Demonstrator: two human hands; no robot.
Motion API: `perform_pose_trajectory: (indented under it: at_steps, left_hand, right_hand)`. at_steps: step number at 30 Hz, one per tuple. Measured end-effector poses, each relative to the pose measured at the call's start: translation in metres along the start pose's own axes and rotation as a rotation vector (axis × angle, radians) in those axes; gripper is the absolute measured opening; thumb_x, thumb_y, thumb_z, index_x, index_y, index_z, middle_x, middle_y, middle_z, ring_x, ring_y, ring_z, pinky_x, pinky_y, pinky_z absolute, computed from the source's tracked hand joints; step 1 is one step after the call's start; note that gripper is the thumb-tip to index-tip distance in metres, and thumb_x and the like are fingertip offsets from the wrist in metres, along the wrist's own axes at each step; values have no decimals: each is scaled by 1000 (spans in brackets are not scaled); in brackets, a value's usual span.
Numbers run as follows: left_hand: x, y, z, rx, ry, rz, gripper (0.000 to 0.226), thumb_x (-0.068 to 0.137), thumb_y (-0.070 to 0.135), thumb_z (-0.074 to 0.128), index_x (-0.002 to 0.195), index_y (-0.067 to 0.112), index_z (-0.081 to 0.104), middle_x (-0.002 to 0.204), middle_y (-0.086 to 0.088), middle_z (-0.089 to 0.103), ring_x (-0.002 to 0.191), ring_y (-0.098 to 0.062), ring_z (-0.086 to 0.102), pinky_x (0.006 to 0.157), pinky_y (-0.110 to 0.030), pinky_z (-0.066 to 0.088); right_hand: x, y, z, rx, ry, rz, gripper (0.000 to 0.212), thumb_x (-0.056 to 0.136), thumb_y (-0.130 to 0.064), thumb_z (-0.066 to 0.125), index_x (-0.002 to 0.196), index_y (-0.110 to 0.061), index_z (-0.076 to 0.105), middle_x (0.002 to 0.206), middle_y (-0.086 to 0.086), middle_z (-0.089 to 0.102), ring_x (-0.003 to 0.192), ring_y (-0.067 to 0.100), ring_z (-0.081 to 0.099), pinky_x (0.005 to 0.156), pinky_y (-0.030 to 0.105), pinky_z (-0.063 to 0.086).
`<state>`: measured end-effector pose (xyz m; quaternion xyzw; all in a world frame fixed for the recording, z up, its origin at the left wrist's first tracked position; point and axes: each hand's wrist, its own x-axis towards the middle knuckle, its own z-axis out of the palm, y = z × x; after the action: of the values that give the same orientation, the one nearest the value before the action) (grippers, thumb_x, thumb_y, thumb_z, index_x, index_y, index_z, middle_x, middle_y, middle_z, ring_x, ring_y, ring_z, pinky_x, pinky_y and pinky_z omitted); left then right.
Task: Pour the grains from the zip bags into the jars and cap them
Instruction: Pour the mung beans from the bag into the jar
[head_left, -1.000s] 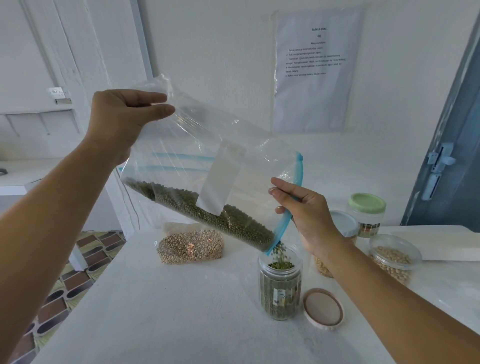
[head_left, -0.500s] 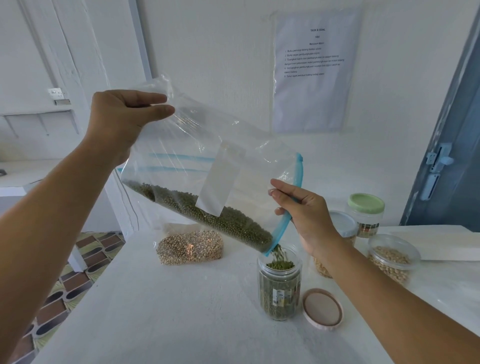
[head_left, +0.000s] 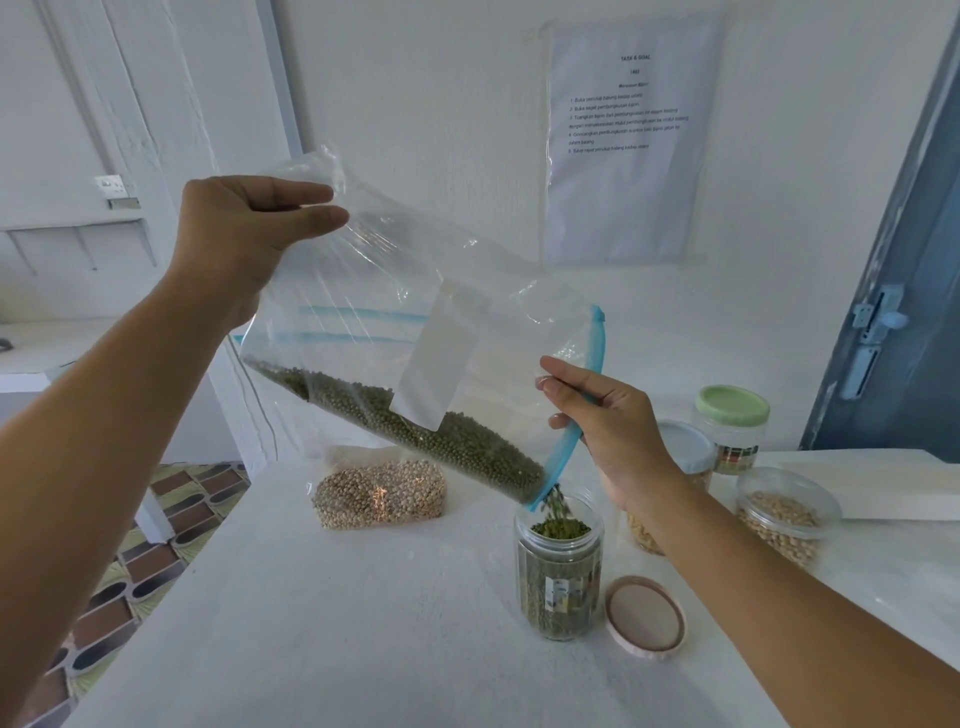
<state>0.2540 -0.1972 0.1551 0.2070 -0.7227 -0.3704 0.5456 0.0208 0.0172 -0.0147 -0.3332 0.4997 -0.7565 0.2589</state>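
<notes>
Pink lid (head_left: 645, 617) beside open jar (head_left: 559, 582); pale-grain bag (head_left: 380, 492) behind.

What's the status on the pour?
Left hand pinches bag bottom, right hand grips zipper edge. Green beans falling into open jar. Nothing blocking.

Both arms reach forward from the lower corners of the view, bare to the wrist; the left hand (head_left: 244, 228) is raised high, back toward the camera, thumb and fingers pinching together with the tips pointing right; the right hand (head_left: 608, 415) sits lower and to the right, back also toward the camera, fingers extended leftward and thumb beneath in a pinch.
</notes>
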Motion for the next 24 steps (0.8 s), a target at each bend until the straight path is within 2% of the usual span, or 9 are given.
perform_pose_trajectory:
  at_steps: [14, 24]
  left_hand:
    - [0, 4, 2, 33, 5, 23, 36, 70, 29, 95, 102, 24, 82, 88, 14, 80, 83, 3, 70, 73, -8, 49]
    - [-1, 5, 1, 26, 13, 19, 38, 68, 28, 96, 103, 22, 82, 87, 13, 80, 80, 4, 68, 74, -10, 48]
  right_hand:
    - [-2, -2, 1, -9, -1, -2, 23, 91, -11, 76, 110, -23, 80, 105, 3, 80, 72, 11, 65, 83, 26, 59]
    - [-3, -3, 2, -5, -2, 4, 23, 91, -10, 75, 110, -22, 80, 106, 2, 80, 71, 11, 65, 78, 22, 58]
